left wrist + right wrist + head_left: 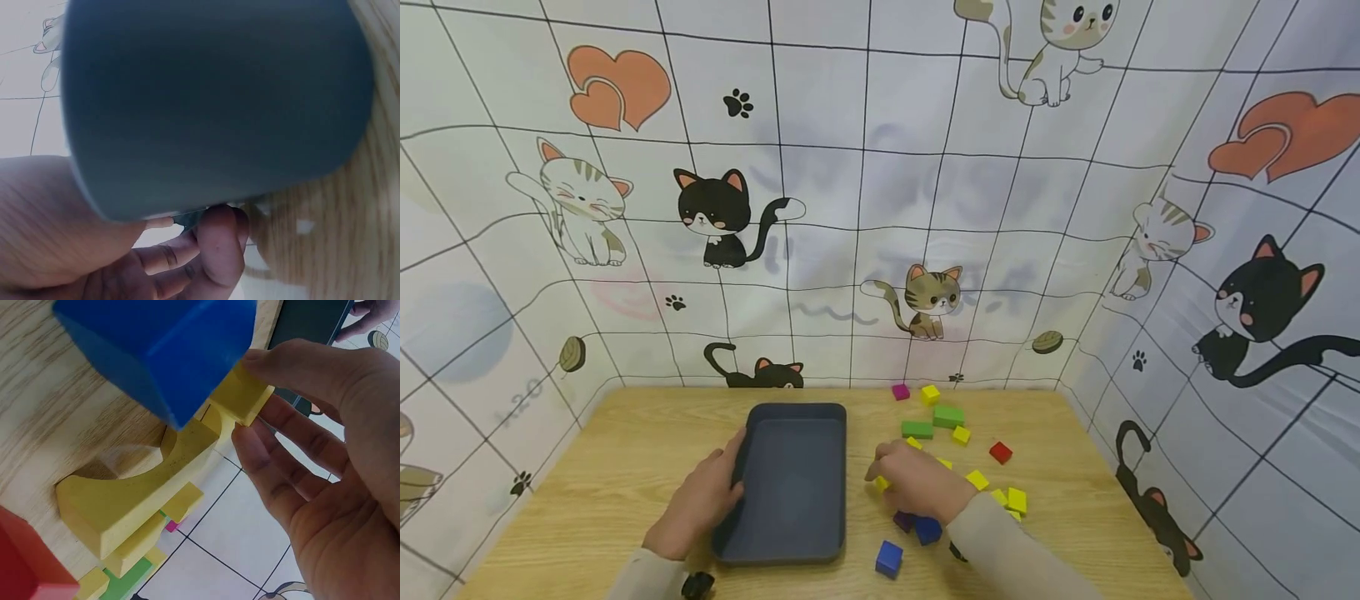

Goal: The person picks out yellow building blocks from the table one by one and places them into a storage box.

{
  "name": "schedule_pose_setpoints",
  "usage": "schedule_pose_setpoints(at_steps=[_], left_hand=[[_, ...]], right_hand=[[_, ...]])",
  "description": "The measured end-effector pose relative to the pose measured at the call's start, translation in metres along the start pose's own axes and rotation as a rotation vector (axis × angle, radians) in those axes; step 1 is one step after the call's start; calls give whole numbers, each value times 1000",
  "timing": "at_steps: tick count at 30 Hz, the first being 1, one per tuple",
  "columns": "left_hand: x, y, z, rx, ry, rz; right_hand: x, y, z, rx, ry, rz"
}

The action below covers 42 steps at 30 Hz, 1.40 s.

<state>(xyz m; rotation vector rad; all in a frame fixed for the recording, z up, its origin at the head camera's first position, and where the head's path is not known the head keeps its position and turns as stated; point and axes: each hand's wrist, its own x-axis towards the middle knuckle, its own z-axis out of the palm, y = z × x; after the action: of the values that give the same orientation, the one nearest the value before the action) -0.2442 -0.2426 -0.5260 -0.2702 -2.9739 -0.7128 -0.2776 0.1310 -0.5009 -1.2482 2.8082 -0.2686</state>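
From my end I see a pale wood-grain worktop (625, 475), with white sheeting (827, 100) rising behind it and along both sides, printed with a black grid, cats, hearts and paw prints. On the wood, the left hand (703, 496) holds the grey tray (793, 492) by its left edge, while the right hand (925, 479), its grip narrow, pinches a yellow block (244, 394) just right of the tray. Around that hand I make out a yellow arch (144, 500), green blocks (948, 416) beyond, a red block (1001, 452) rightward and a blue block (889, 559) nearer me
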Motion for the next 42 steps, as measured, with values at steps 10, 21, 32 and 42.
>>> schedule_pose_setpoints(at_steps=[10, 21, 32, 42], left_hand=[[1, 2, 0, 4, -5, -19], [2, 4, -1, -14, -9, -32], [0, 1, 1, -7, -11, -34], [0, 2, 1, -6, -10, -38]], right_hand=[[9, -22, -16, -70, -13, 33], [32, -60, -29, -148, 37, -55], [55, -97, -12, -187, -61, -203], [60, -108, -1, -189, -135, -243]])
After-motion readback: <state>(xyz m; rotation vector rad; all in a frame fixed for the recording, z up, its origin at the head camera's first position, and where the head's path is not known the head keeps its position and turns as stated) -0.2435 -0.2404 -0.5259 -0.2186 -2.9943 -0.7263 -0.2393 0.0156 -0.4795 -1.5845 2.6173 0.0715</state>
